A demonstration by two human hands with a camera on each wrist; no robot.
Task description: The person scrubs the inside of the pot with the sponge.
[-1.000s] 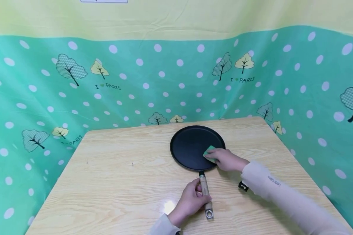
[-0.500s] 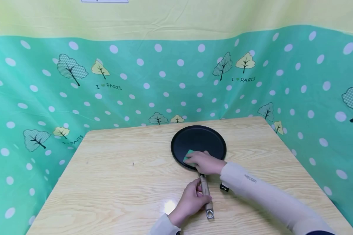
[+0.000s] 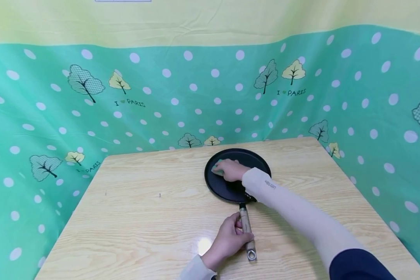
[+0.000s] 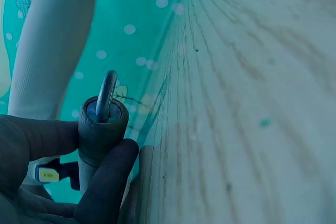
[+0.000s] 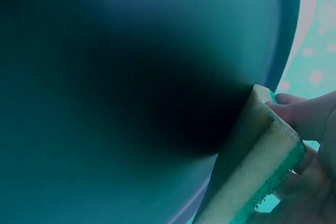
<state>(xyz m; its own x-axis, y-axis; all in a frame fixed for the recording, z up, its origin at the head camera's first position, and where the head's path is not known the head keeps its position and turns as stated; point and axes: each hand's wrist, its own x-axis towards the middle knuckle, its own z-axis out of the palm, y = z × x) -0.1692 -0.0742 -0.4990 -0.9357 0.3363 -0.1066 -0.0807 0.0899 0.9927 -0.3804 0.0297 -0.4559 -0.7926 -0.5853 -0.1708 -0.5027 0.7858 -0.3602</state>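
Note:
A round, flat black frying pan (image 3: 227, 189) lies on the table with its wooden handle (image 3: 246, 225) towards me. My left hand (image 3: 227, 239) grips that handle near its end. In the left wrist view, thumb and fingers close round the handle's butt, below a metal hanging loop (image 4: 106, 96). My right hand (image 3: 232, 170) holds a sponge (image 3: 217, 168) on the pan's far left part. The right wrist view shows the sponge (image 5: 257, 163) tilted, its pale foam against the pan's surface and its green scouring layer towards the fingers of the right hand (image 5: 315, 129).
The wooden table (image 3: 136, 202) stretches widely to the left of the pan. A green dotted curtain (image 3: 154, 93) hangs behind and on both sides. My right forearm (image 3: 297, 214) crosses above the pan's near right edge, with a dark wrist device under it.
My right hand has swept the sponge from the pan's right side to its near left, then away from me to the far left. The left hand keeps its grip on the handle.

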